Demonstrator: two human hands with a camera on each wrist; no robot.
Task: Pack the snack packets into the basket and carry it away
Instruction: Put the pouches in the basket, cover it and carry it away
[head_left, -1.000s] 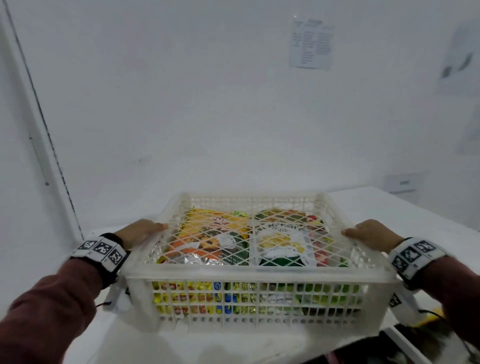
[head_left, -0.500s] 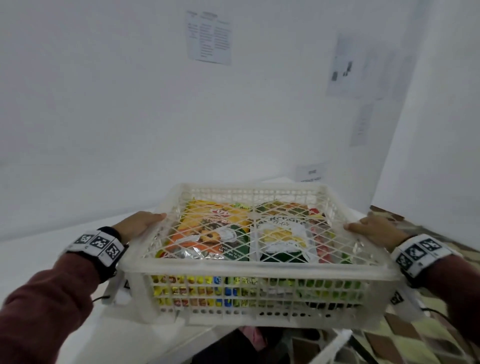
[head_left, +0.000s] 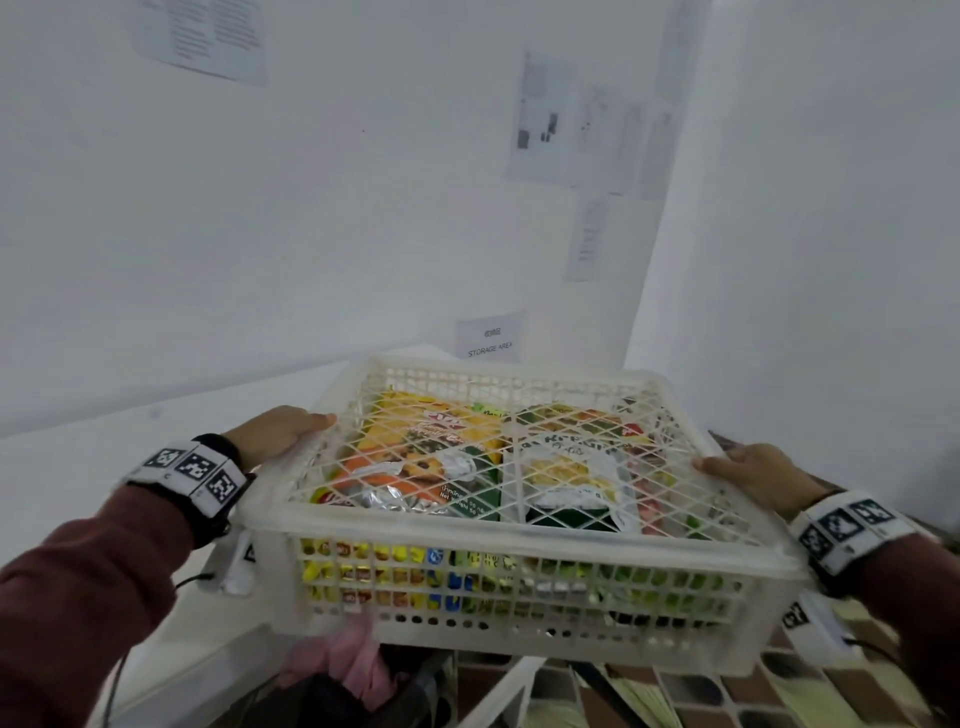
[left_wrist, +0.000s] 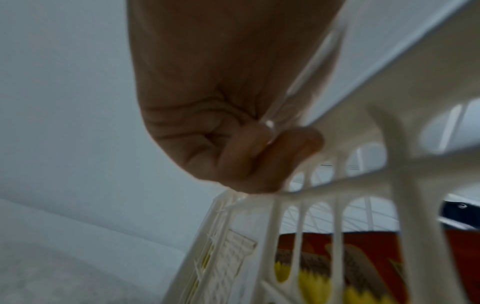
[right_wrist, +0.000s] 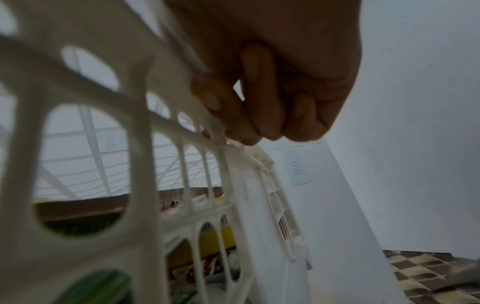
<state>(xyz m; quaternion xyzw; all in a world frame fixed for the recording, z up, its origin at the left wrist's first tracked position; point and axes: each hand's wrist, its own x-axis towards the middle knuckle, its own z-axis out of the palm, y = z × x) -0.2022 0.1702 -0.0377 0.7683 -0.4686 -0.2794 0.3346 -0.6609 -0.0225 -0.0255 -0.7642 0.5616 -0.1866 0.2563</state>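
Honestly, the basket (head_left: 519, 535) is held mid-frame off the bench (head_left: 104, 457) by its rim only, left hand (head_left: 280, 434) and right hand (head_left: 753, 475) curled under it; snack packets (head_left: 431, 457) could be spilled if one slips or it's tipped.

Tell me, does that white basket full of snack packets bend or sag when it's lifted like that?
Probably not much: the basket keeps a straight rim while the left hand and right hand hold its opposite sides. The load looks light, being flat snack packets. With only a finger grip under the rim, it might tip if one hand slips.
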